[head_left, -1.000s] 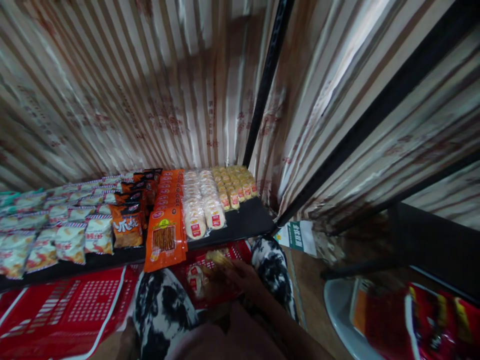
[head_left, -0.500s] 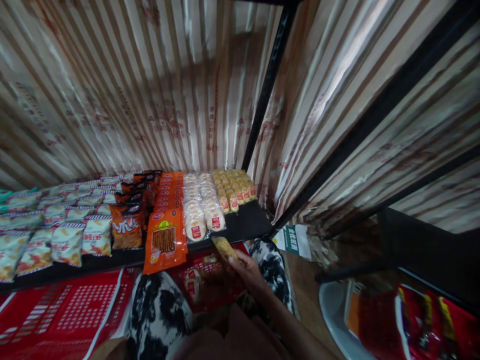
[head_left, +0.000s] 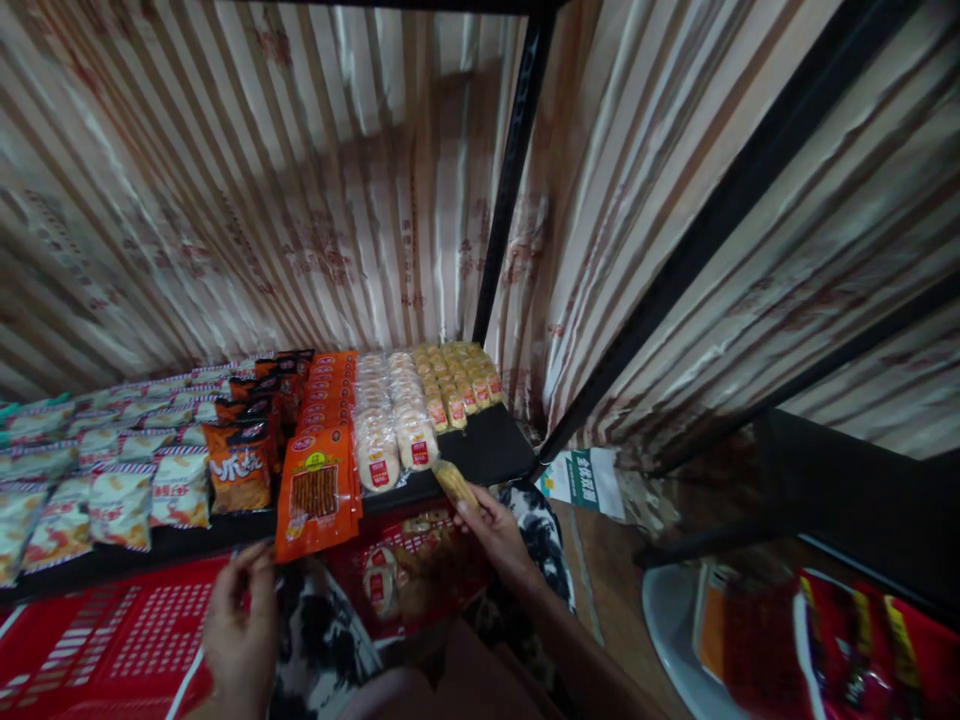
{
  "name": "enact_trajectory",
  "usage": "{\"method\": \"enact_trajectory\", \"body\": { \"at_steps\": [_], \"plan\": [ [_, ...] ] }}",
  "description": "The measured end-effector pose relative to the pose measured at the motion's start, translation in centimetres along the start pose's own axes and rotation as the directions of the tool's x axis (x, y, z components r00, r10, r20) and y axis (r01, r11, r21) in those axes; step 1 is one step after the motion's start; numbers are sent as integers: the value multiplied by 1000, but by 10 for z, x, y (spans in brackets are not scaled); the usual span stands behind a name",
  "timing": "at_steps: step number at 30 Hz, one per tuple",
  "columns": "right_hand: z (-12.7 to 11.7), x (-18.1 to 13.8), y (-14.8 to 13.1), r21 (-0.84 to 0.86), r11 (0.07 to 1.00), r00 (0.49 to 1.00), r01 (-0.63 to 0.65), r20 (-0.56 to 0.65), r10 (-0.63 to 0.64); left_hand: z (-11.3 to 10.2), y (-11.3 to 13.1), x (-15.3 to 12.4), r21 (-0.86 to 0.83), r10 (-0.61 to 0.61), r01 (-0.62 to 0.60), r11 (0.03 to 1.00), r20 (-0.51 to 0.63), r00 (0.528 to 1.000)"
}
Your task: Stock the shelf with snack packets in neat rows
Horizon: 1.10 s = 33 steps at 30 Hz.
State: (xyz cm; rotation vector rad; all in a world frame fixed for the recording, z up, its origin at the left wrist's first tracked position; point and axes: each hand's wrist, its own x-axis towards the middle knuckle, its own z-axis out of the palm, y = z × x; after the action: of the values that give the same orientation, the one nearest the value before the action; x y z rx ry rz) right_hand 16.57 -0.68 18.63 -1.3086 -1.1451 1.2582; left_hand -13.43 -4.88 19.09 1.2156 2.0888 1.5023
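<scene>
My right hand (head_left: 491, 530) is closed on one end of a slim yellow wrapped snack (head_left: 454, 484), which points up and left at the shelf's front edge. Rows of similar yellow wrapped snacks (head_left: 457, 380) stand just behind it. To their left lie clear packs of round white crackers (head_left: 377, 455). My left hand (head_left: 244, 625) is raised over the red basket at left, its fingers bent and apart with nothing visible in them. Its fingertips are close to the lower corner of an orange snack packet (head_left: 315, 490); whether they touch is unclear.
White snack bags (head_left: 120, 505) and brown-orange bags (head_left: 238, 470) fill the left of the black shelf (head_left: 491, 445). Red baskets (head_left: 97, 620) sit below; one between my knees holds more crackers (head_left: 379, 580). Black posts (head_left: 510, 180) and a striped curtain (head_left: 300, 180) enclose the back and right.
My left hand has come up into view at the lower left. My right hand still holds the yellow snack, now turned more steeply. The view has shifted slightly.
</scene>
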Motion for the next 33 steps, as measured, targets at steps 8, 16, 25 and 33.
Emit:
{"method": "enact_trajectory", "body": {
  "at_steps": [8, 16, 25, 33],
  "plan": [
    [-4, 13, 11, -216, 965, 960, 148, -202, -193, 147, 93, -63, -386, -44, 448, 806, 716, 697],
    [-16, 18, 22, -431, 870, 900, 238, -240, -365, 196, 99, -65, -329, 42, 244, 913, 667, 744],
    [-46, 40, 19, -700, 700, 930, 142, -149, -337, 234, 108, -56, -227, 64, 120, 966, 665, 744],
    [-61, 71, 27, -611, 778, 928, 149, -185, -323, 264, 120, -52, -195, -2, 168, 966, 647, 763]
  ]
}}
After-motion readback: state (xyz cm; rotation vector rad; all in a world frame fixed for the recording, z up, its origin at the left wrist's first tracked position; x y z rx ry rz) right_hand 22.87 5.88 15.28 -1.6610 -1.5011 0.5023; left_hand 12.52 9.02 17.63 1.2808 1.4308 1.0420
